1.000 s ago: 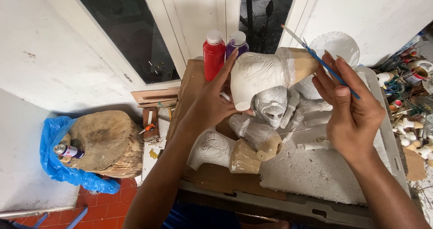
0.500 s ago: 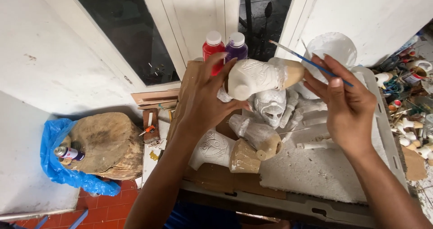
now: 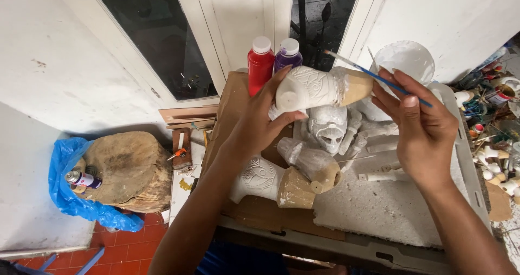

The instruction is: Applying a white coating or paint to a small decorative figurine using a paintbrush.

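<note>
White carving [image 3: 317, 88] above crowded tray [image 3: 466, 161]

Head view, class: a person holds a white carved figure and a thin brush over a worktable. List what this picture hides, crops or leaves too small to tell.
- Brush handle end: hidden inside the right hand.
- White carved figure: near side covered by the left hand.
- Red bottle and purple bottle: lower parts hidden behind the left hand and figure.
- Small pieces at the right edge: cropped, too small to identify.
- Blue plastic sheet: partly hidden under the wooden stump.
</note>
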